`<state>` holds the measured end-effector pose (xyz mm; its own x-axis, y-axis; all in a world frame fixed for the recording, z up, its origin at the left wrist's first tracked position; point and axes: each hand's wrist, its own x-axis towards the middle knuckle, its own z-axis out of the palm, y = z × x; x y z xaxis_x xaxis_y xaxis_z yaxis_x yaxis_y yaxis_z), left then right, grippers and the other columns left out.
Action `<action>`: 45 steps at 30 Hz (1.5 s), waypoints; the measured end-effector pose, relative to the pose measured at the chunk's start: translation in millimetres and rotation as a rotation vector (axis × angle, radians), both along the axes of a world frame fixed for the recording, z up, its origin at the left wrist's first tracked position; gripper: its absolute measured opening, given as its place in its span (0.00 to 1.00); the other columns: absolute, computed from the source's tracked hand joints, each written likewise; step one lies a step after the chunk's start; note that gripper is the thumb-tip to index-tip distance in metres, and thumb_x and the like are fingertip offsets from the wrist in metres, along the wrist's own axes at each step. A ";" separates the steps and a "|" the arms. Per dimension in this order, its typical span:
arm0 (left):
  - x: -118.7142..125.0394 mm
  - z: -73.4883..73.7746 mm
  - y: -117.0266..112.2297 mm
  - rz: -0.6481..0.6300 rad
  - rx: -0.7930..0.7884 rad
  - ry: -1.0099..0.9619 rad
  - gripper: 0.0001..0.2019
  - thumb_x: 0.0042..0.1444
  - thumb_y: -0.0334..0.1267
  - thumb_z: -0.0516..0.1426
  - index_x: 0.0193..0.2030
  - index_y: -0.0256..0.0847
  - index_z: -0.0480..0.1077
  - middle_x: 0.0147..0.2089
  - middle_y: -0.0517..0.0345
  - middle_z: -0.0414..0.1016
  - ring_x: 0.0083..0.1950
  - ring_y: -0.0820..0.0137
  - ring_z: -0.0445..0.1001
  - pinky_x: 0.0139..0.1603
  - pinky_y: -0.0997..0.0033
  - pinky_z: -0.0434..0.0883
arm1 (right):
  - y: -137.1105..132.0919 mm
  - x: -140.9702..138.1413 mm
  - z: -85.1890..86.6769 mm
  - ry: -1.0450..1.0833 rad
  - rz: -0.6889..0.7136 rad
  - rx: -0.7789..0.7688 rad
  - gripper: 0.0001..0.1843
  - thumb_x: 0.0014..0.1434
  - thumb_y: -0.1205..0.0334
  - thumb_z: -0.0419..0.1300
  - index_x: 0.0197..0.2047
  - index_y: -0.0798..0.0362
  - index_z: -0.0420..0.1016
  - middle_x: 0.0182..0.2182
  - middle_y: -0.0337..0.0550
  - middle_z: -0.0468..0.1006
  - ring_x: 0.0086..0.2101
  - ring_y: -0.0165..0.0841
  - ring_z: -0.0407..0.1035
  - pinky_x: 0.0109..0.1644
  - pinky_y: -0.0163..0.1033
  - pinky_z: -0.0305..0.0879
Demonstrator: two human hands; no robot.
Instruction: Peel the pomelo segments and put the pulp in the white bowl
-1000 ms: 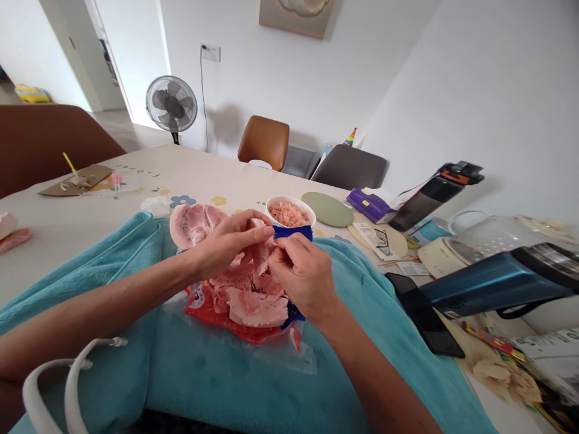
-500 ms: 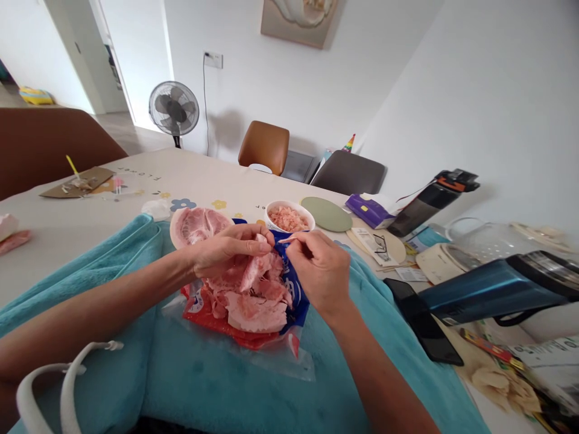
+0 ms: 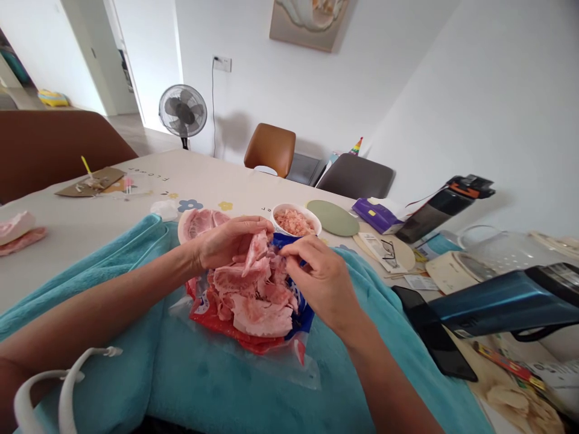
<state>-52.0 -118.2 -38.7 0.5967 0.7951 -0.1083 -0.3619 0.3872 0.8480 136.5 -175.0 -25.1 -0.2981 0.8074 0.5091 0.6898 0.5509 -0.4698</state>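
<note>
Head view: I see the pink fruit segment [image 3: 256, 251] gripped in the left hand [image 3: 230, 242], long axis slanting down-left, just left of the right hand [image 3: 322, 278], whose grip I can't tell.

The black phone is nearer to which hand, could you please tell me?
Right. The right hand is to the left of the phone, across the teal cloth; the left hand is farther left, holding a pink piece.

I can't tell whether the right hand [image 3: 322, 276] pinches anything — too small — and the left hand [image 3: 233, 242] partly hides the fruit half [image 3: 196, 223].
</note>
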 end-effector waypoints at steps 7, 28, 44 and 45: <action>4.8 -0.9 2.3 0.130 -0.041 -0.097 0.05 0.55 0.36 0.60 0.33 0.35 0.72 0.24 0.59 0.71 0.20 0.77 0.68 0.13 0.82 0.59 | 0.3 -4.4 -5.8 0.044 0.053 -0.116 0.11 0.59 0.65 0.55 0.27 0.52 0.75 0.37 0.43 0.79 0.33 0.30 0.72 0.34 0.35 0.64; 9.7 0.3 -21.1 0.173 0.103 0.301 0.10 0.54 0.43 0.61 0.30 0.38 0.70 0.21 0.65 0.61 0.18 0.81 0.55 0.14 0.83 0.51 | 10.5 -8.0 -5.4 0.913 0.025 -0.712 0.15 0.51 0.55 0.64 0.21 0.55 0.68 0.14 0.33 0.70 0.11 0.24 0.61 0.11 0.28 0.60; 12.5 -11.8 -41.6 0.013 -0.054 0.141 0.19 0.62 0.46 0.50 0.24 0.35 0.64 0.25 0.55 0.69 0.16 0.84 0.49 0.13 0.83 0.40 | 8.1 -21.8 -24.7 0.829 0.233 -0.818 0.19 0.54 0.48 0.64 0.24 0.55 0.72 0.16 0.34 0.71 0.13 0.22 0.62 0.13 0.27 0.60; 13.1 -11.8 -41.7 0.020 -0.057 0.138 0.19 0.62 0.46 0.51 0.24 0.36 0.63 0.24 0.56 0.69 0.16 0.84 0.49 0.13 0.83 0.40 | 7.9 -21.2 -23.8 0.829 0.234 -0.817 0.17 0.54 0.49 0.64 0.24 0.55 0.73 0.16 0.34 0.71 0.13 0.23 0.63 0.14 0.27 0.61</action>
<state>-38.9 -159.9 -50.5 0.5574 0.7967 -0.2335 -0.2512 0.4300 0.8672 115.3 -167.1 -48.9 -0.3041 0.9523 -0.0245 -0.0680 -0.0473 -0.9966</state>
